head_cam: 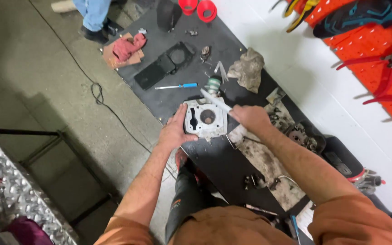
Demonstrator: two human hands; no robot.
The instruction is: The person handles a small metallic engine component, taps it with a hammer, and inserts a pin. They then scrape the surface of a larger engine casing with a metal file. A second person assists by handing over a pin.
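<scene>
A pale metal engine cylinder block [205, 119] with a round bore lies on the black workbench [223, 161]. My left hand [174, 130] grips its left side, thumb on the lower edge. My right hand [250, 117] is closed around a thin pale tool [215, 100], whose tip rests across the block's upper right corner. Both forearms reach out from orange sleeves.
On the bench lie a blue-handled screwdriver [178, 86], a grey rag [248, 68], a black gasket plate [166, 63], a red rag on cardboard [128, 47], two red funnels [198, 8], greasy engine parts [300, 136]. A cable [98, 95] runs over the floor. Another person's legs [94, 18] stand beyond. Tools hang on an orange pegboard [377, 54].
</scene>
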